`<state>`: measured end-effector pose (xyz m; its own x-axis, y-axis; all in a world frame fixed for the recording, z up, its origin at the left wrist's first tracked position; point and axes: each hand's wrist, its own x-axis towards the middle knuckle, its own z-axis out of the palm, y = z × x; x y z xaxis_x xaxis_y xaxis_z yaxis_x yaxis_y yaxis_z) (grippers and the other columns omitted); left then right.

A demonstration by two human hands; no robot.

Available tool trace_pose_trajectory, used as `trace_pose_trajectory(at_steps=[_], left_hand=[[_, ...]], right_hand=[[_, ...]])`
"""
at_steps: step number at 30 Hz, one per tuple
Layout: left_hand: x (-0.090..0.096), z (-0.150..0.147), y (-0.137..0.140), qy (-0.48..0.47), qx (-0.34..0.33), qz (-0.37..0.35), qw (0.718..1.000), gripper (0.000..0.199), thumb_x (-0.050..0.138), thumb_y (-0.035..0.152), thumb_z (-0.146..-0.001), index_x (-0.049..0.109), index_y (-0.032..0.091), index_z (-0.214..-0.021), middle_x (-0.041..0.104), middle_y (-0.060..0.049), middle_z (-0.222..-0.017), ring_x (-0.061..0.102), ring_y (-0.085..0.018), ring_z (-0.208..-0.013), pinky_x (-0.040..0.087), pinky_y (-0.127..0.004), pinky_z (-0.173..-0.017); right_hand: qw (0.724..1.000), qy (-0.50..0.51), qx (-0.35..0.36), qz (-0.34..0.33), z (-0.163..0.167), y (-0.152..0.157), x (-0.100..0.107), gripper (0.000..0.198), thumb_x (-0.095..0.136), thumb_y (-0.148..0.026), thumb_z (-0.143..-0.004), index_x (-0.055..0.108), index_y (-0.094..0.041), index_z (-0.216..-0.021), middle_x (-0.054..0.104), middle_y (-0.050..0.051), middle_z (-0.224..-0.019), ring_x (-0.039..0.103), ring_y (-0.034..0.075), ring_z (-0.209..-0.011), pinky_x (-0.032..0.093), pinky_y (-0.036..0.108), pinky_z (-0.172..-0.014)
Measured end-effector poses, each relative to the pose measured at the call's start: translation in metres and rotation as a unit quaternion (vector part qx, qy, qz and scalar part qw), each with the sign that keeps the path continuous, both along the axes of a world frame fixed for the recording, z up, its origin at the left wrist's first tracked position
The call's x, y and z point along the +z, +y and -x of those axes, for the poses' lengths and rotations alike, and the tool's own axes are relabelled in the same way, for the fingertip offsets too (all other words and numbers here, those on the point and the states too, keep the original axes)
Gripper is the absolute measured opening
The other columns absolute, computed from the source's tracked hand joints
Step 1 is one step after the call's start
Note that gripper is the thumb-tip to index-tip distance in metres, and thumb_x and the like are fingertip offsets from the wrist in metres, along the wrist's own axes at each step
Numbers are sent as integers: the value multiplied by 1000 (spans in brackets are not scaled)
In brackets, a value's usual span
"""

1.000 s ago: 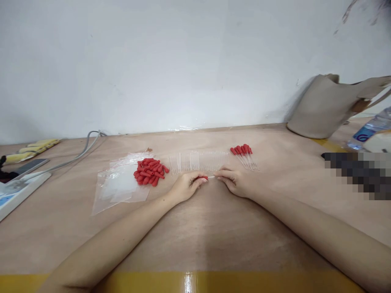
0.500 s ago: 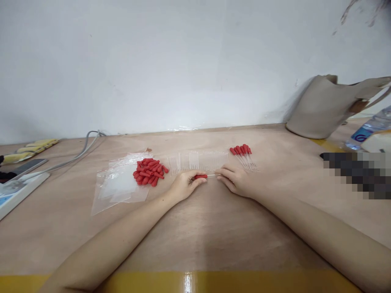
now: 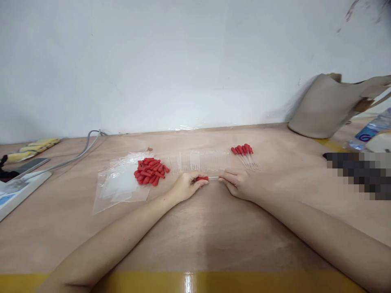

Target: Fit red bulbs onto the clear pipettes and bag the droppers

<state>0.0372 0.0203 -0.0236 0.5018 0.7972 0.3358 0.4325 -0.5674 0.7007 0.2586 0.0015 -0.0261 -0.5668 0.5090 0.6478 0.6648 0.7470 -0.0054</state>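
Note:
Between finger and thumb, my left hand [image 3: 187, 186] pinches a red rubber dropper bulb [image 3: 202, 178]. A clear glass pipette tube [image 3: 214, 178] runs from the bulb's mouth to my right hand [image 3: 236, 183], whose closed fingertips grip its far end. How deep the tube sits in the bulb cannot be made out. Behind my hands lies a row of bare glass tubes [image 3: 195, 160]. Left of it is a heap of loose red bulbs [image 3: 149, 171], partly on clear plastic bags [image 3: 120, 185]. Several droppers with red bulbs fitted [image 3: 244, 154] lie beyond my right hand.
At the left are a white power strip [image 3: 24, 193], a grey cable [image 3: 81, 154], a phone [image 3: 30, 167] and a yellow cloth item [image 3: 36, 148]. A beige bag [image 3: 326, 106] stands at the back right, near a plastic bottle [image 3: 366, 132]. A white wall [image 3: 189, 65] closes off the back.
Both hands keep hold of the bulb and tube, almost in place. My right fingers look slightly more closed round the tube. The whole view has shifted a little.

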Motion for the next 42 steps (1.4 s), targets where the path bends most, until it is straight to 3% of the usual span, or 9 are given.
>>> trace_pose_trajectory(at_steps=[7, 18, 24, 30, 34, 37, 39, 42], left_hand=[[-3, 2, 0, -7, -10, -70, 997, 16, 61, 26, -79, 68, 16, -90, 70, -4, -85, 64, -14, -73, 50, -24, -68], [-3, 3, 0, 10, -28, -109, 994, 16, 58, 26, -81, 67, 17, -91, 71, -4, -86, 65, -14, -75, 51, -25, -69], [-3, 3, 1, 15, -28, -125, 992, 16, 58, 25, -81, 68, 17, -91, 71, -4, -86, 65, -14, -75, 51, -24, -69], [4, 0, -2, 32, -19, -112, 993, 15, 58, 26, -81, 67, 17, -90, 70, -4, -86, 64, -15, -76, 51, -26, -70], [2, 0, 0, 9, 5, -98, 995, 33, 61, 26, -78, 56, 18, -110, 64, -5, -96, 62, -12, -72, 53, -27, -68], [-2, 1, 3, -14, 23, -62, 998, 47, 61, 26, -77, 45, 17, -120, 56, -6, -99, 57, -8, -64, 53, -24, -59], [-3, 1, 5, -2, 18, -61, 998, 42, 60, 26, -78, 47, 17, -117, 53, -4, -95, 56, -8, -64, 52, -24, -59], [-1, 0, 4, 17, 5, -77, 997, 33, 58, 26, -79, 51, 17, -111, 52, -3, -89, 55, -9, -66, 52, -25, -62]], right_hand=[[999, -16, -19, 24, 8, -4, 4, 23, 43, -19, -87, 61, -17, -74, 60, 2, -66, 47, 9, -56, 28, 22, -52], [987, 14, -8, 157, 12, 2, -5, 29, 37, -27, -90, 60, -16, -77, 60, 4, -69, 51, 12, -62, 34, 23, -58], [968, 16, -21, 248, 16, -1, 5, 29, 37, -25, -90, 58, -17, -71, 61, 3, -68, 52, 12, -61, 34, 23, -59], [963, -35, -11, 267, 12, 2, 22, 27, 38, -25, -88, 57, -17, -71, 62, 4, -72, 52, 13, -64, 35, 24, -61], [942, -67, 8, 330, -1, 8, 36, 22, 41, -23, -85, 59, -17, -71, 62, 3, -70, 51, 12, -61, 34, 23, -57], [929, -34, -64, 363, -15, 17, 44, 22, 44, -24, -82, 59, -17, -66, 59, 1, -62, 49, 12, -55, 32, 23, -53], [920, 33, -166, 353, -24, 25, 44, 25, 45, -26, -80, 57, -17, -61, 58, 2, -59, 49, 12, -54, 33, 23, -53], [883, 119, -327, 314, -35, 35, 38, 27, 46, -30, -78, 56, -18, -56, 58, 4, -61, 52, 15, -59, 34, 26, -55]])
